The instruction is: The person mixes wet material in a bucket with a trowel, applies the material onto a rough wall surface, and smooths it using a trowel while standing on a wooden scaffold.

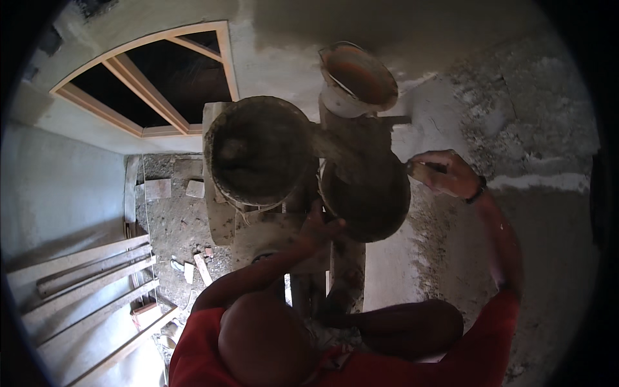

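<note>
A round mortar bucket [371,226], dark with grey residue, is in front of me. My left hand [317,229] grips its near left rim, the thumb pointing right along its side. At the bucket's right edge, my right hand [448,174] is closed round a short light-brown handle [422,173]; it may be a trowel's, but its other end is not clear. A wider mortar-caked tub [261,151] stands just to the left, with dark grey mix inside. Wet mortar [348,151] lies between the tub and the bucket, its support hard to make out.
Beyond the bucket stands a pale pail [361,84] with a wire handle, beside the wall. A wooden window frame [155,80] is at the upper left. Planks [84,267] stack at the lower left. Rubble and board pieces [196,188] lie on the floor below.
</note>
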### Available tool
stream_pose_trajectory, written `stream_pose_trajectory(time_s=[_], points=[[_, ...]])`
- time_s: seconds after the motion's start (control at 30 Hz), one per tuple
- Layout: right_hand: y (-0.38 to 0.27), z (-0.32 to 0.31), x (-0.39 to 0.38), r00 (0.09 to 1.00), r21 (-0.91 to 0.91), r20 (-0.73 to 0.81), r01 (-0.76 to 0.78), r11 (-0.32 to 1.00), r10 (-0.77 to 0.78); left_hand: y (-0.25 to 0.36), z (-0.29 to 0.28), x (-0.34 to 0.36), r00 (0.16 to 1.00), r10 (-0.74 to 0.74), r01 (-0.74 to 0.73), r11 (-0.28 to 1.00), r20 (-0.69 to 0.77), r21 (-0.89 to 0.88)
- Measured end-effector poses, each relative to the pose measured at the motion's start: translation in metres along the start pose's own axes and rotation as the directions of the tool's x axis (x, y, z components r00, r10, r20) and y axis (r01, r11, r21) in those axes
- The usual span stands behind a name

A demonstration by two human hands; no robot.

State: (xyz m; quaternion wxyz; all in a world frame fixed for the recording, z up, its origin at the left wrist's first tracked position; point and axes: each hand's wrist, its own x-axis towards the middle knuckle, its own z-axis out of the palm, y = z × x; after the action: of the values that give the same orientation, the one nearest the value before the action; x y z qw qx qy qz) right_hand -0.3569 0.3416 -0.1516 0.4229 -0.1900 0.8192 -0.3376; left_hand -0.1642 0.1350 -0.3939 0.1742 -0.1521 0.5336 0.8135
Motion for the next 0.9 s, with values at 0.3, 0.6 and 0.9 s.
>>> stream_pose_trajectory(time_s=[0.3,0.6,0.9], points=[[0.079,0.043,-0.018,0.983,-0.69,-0.158,-0.044,0.723,-0.092,0.021,0.011,-0.013,0.998,-0.021,0.037,0.967,0.065,-0.253],[0.143,0.095,-0.025,0.967,-0.793,-0.134,0.026,0.609,-0.216,0.016,0.015,-0.011,0.994,0.027,0.0,0.969,0.106,-0.248],[0.084,0.111,-0.016,0.998,-0.894,0.05,0.058,0.444,-0.031,0.029,0.016,-0.018,0.981,0.028,0.022,0.968,0.194,-0.25]])
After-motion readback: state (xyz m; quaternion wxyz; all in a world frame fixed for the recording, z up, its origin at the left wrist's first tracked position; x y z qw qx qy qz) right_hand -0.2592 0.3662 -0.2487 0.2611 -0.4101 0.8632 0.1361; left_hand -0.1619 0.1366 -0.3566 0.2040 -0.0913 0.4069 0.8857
